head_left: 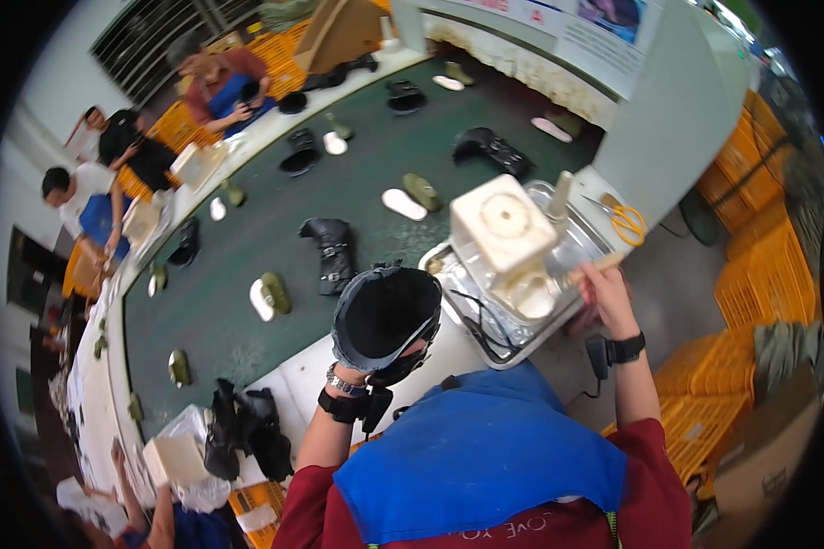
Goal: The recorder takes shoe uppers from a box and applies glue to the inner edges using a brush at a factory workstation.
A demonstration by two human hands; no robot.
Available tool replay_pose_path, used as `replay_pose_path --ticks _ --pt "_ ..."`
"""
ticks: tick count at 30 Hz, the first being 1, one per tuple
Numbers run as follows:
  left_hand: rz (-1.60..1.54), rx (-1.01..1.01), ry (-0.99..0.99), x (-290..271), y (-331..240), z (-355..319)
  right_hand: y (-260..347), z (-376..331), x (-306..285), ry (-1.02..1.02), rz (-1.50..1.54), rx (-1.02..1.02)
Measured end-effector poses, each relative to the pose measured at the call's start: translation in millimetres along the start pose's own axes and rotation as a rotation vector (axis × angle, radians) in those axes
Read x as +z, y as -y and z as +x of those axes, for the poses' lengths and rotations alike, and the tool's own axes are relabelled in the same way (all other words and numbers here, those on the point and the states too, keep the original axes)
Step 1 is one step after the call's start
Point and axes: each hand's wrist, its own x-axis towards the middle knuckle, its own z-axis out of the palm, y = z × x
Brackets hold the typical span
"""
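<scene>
My left hand (351,373) grips a black boot (389,316), its wide opening turned up toward me; the boot hides most of the fingers. In my right hand (606,291) is a brush with a pale wooden handle (606,263), fingers closed round it. The brush reaches toward the white open mouth of a cream plastic container (504,224); its bristles cannot be made out. That container stands in a metal tray (588,240), with black cords or straps (481,320) lying near its front.
Orange-handled scissors (627,222) lie right of the tray. A green conveyor belt (238,302) carries black boots (328,254) and pale soles (403,204) beside olive pieces. More black boots (238,425) lie at the near left. Orange crates (764,265) stack on the right. Several people work across the belt.
</scene>
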Motion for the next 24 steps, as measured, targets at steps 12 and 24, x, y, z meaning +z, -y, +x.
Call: replay_pose_path --ticks 12,24 --pt "-0.569 -0.465 0.384 38 3 10 102 -66 111 0.295 0.045 -0.564" --pt "-0.329 -0.23 0.462 35 -15 14 88 -67 124 0.297 -0.525 -1.0"
